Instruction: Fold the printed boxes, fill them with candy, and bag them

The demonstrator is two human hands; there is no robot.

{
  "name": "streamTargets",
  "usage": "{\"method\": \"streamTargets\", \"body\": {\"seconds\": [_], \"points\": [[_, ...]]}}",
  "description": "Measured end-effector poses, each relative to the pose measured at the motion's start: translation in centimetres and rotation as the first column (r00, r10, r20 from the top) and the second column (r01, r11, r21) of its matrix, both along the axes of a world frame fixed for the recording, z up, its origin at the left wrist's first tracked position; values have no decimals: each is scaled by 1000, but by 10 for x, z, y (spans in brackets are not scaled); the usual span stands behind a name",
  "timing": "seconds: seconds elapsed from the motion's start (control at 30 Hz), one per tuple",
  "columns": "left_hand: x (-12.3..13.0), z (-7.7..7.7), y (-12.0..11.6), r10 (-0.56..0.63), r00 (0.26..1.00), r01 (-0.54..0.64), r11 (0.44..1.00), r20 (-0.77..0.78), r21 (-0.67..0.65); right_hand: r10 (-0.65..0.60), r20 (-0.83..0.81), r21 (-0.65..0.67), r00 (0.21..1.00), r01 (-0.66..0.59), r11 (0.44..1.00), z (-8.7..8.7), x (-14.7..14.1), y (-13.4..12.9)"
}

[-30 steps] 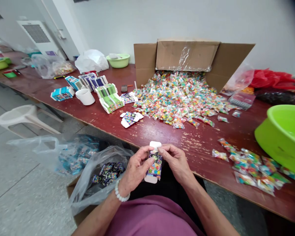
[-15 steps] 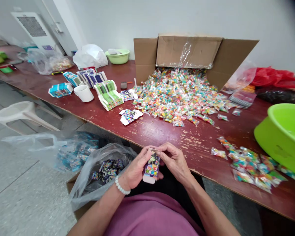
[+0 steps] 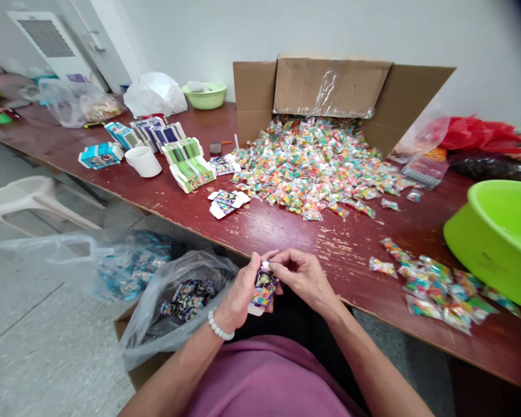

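A small dark printed carton [image 3: 264, 288] is held over my lap, just off the table's front edge, with a white flap hanging at its bottom. My left hand [image 3: 240, 289] wraps round it from the left, fingers behind it. My right hand [image 3: 303, 277] pinches at the carton's top end. Several flat cartons of the same print [image 3: 228, 202] lie on the table, near green cartons [image 3: 190, 164]. A large heap of wrapped candies [image 3: 316, 165] spills from an open cardboard box [image 3: 325, 87]. A smaller candy group [image 3: 434, 286] lies at the right.
A green basin [image 3: 490, 249] stands at the right edge of the table [image 3: 282, 229]. A white mug [image 3: 144, 162] is by blue cartons [image 3: 101, 155]. Left of my lap, a plastic-lined box [image 3: 134, 336] holds dark packs [image 3: 189, 299]. A white stool [image 3: 35, 194] stands farther left.
My right thumb and fingers have shifted at the carton's top, and the carton is slightly higher and more tilted, its upper end now closer to closed. The view has turned slightly.
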State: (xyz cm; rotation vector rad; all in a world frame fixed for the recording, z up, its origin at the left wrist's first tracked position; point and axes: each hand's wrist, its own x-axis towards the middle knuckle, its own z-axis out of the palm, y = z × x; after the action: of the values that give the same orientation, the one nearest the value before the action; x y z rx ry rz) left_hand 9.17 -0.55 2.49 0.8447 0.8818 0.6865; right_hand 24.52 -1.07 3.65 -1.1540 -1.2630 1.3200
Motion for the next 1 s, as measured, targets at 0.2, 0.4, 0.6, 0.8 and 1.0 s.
{"method": "streamTargets", "body": {"seconds": [0.2, 0.4, 0.6, 0.8, 1.0], "points": [[0, -2, -1, 6, 999, -5, 999, -50, 36, -9, -86, -24, 996, 7, 1000, -6, 0, -1], [1, -7, 2, 19, 999, -21, 998, -38, -57, 86, 30, 114, 996, -89, 990, -13, 2, -10], [2, -12, 1, 81, 995, -69, 982, 59, -178, -29, 313, 272, 949, -60, 960, -26, 2, -10], [-6, -22, -11, 117, 978, -72, 966, 173, -247, -470, 663, 388, 582, 269, 882, -37, 74, 77], [-23, -41, -31, 86, 994, -61, 947, 68, -316, -443, 756, 366, 481, 250, 896, -58, 105, 117]]}}
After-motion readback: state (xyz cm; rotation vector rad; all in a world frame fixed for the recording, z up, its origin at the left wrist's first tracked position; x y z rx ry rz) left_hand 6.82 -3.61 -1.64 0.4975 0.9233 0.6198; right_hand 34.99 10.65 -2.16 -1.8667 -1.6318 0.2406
